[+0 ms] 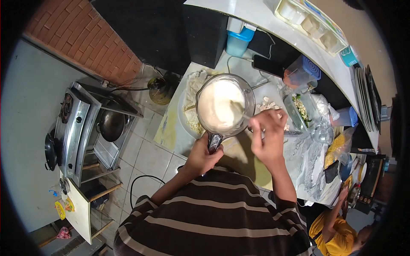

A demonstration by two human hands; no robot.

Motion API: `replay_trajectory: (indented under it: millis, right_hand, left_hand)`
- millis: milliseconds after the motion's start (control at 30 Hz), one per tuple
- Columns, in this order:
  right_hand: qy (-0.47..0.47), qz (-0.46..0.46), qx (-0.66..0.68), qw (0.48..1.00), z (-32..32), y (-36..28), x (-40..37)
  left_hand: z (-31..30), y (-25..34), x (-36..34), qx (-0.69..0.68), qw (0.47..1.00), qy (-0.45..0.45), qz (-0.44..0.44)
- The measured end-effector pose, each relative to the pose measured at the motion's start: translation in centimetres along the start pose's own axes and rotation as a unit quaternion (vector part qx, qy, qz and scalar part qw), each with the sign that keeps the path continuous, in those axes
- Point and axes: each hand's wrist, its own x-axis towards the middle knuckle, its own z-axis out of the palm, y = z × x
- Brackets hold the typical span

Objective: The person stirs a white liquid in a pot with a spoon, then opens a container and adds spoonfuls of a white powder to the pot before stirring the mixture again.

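Transparent jug (250,96), centre of frame, containing pale mixture (215,111); long axis near-vertical, handle (215,141) pointing down. Left hand (202,156) grips the handle, right hand (269,133) a blurred utensil (244,116) in the mixture. Right of centre: tub (313,110) of chopped green-and-white pieces (302,106).

A gas stove (78,123) stands at the frame's left, a dark wok (112,125) just right of it; a brick wall (85,38) shows upper left.
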Motion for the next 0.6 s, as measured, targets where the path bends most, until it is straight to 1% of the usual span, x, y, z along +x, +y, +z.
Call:
replay_trajectory:
  millis: [33, 133, 167, 200, 233, 300, 333, 400, 433, 467, 500, 533, 567, 600]
  right_hand:
    - [0.000, 0.000, -0.002, 1.000, 0.1, -0.2, 0.0]
    - [-0.036, -0.017, 0.108, 0.993, 1.0, -1.1, 0.0]
    - [-0.016, -0.025, 0.135, 0.990, 1.4, -0.6, 0.4]
    - [-0.014, -0.025, 0.136, 0.990, 1.6, -0.2, 0.9]
    - [0.019, -0.035, 0.101, 0.994, 1.7, 0.3, 1.4]
    - [0.076, -0.049, 0.025, 0.996, 1.5, 0.5, 1.9]
    - [0.076, -0.051, 0.026, 0.995, 1.1, 0.5, 1.9]
    - [0.062, -0.024, -0.051, 0.996, 0.2, 0.3, 1.2]
    - [0.016, -0.021, -0.020, 0.999, -0.3, 0.1, 0.2]
    - [0.017, -0.018, -0.022, 0.999, -0.3, -0.1, -0.1]
    - [-0.010, -0.018, 0.028, 0.999, 0.0, -0.4, -0.3]
    - [-0.036, -0.018, 0.077, 0.996, 0.3, -0.7, -0.5]
    - [-0.042, -0.011, 0.111, 0.993, 0.5, -0.8, -0.3]
    - [-0.040, -0.010, 0.110, 0.993, 0.7, -0.4, 0.1]
  left_hand:
    - [0.1, 0.0, 0.0, -0.001, 1.000, -0.001, 0.000]
    - [0.6, 0.4, 0.0, 0.041, 0.999, -0.007, -0.007]
    - [0.8, 0.5, -0.2, 0.047, 0.999, -0.011, 0.003]
    - [0.8, 0.6, -0.4, 0.052, 0.998, -0.014, 0.013]
    - [0.7, 0.6, -0.6, 0.053, 0.998, -0.013, 0.014]
    - [0.3, 0.6, -0.8, -0.016, 0.999, -0.023, -0.039]
    - [0.2, 0.5, -0.8, -0.016, 0.999, -0.021, -0.038]
    - [0.1, 0.2, -0.6, -0.016, 1.000, -0.015, -0.017]
    - [0.4, 0.0, -0.5, -0.019, 0.999, -0.018, -0.019]
    - [0.4, 0.1, -0.2, 0.009, 1.000, -0.010, -0.003]
    - [0.5, 0.0, -0.1, 0.038, 0.999, -0.002, 0.012]
    - [0.7, 0.0, -0.1, 0.039, 0.999, -0.005, 0.012]
    - [0.9, 0.0, -0.1, 0.035, 0.999, -0.010, 0.011]
    - [1.0, -0.1, -0.2, 0.031, 0.999, -0.014, 0.009]
